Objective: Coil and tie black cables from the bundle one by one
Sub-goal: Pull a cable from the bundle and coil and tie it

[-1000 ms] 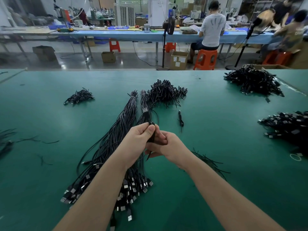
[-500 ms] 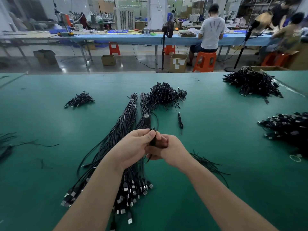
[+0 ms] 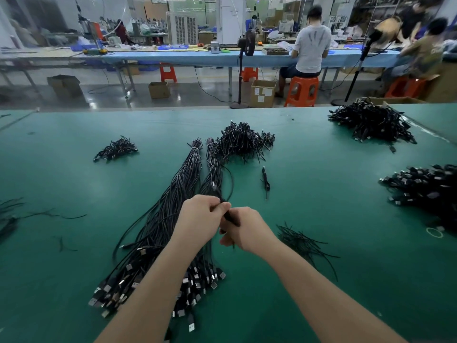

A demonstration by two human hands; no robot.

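A long bundle of black cables [image 3: 173, 219] with silver plugs at the near end lies on the green table [image 3: 333, 219]. Above it my left hand [image 3: 200, 219] and my right hand [image 3: 243, 230] meet, and both pinch one small coiled black cable [image 3: 228, 215] between them. Most of the coil is hidden by my fingers. A loop of that cable arcs up past my left hand. A pile of black twist ties [image 3: 300, 240] lies to the right of my right hand.
Heaps of tied cables lie at the back centre [image 3: 241, 142], back left [image 3: 115, 149], back right [image 3: 371, 123] and right edge [image 3: 425, 186]. One tied cable [image 3: 265, 180] lies alone. Loose ties sit at the left [image 3: 49, 214]. People sit at a far bench.
Both hands have sunk a little toward me with the coiled cable still held between them. My view has tilted slightly down.
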